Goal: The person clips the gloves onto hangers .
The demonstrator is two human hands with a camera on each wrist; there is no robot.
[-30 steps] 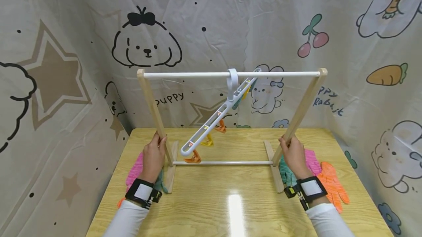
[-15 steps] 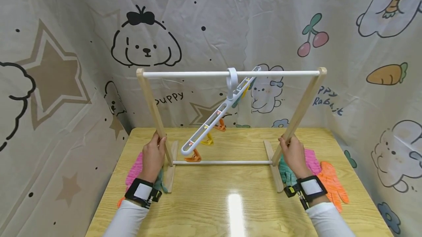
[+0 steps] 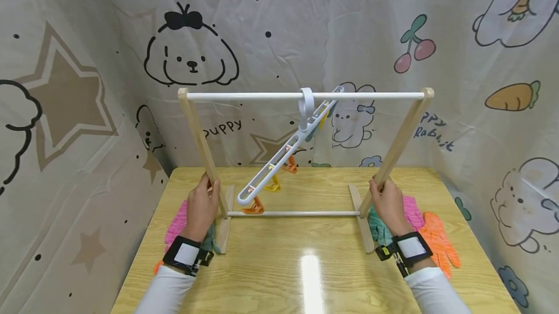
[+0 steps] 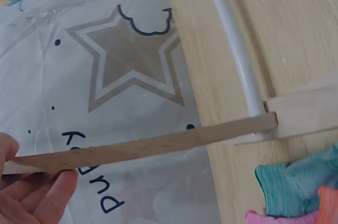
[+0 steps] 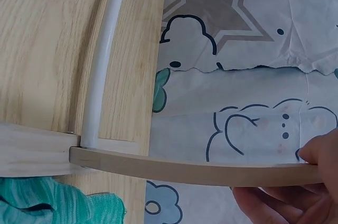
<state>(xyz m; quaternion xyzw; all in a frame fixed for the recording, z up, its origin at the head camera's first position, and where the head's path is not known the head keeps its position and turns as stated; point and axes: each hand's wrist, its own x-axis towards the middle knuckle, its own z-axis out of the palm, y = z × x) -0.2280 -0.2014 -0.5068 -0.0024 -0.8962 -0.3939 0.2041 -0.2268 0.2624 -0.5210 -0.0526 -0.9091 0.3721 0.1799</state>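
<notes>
Wood-grain counter (image 3: 262, 265) | left hand (image 3: 202, 209): grip holding left post (image 3: 198, 134) | right hand (image 3: 389, 207): grip holding right post (image 3: 405, 134) | white clip hanger (image 3: 299, 136) on top rod (image 3: 244, 96)

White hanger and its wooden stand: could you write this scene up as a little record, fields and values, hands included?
Stand: wooden uprights, white bars, on a table
Left hand: grips the left upright
Right hand: grips the right upright
Hanger: white, hooked over the top bar
Clips: orange, yellow and teal, along the hanger
Right-side gloves: teal, pink and orange, lying on the table
Left-side knitwear: pink, teal, orange, partly hidden
</notes>
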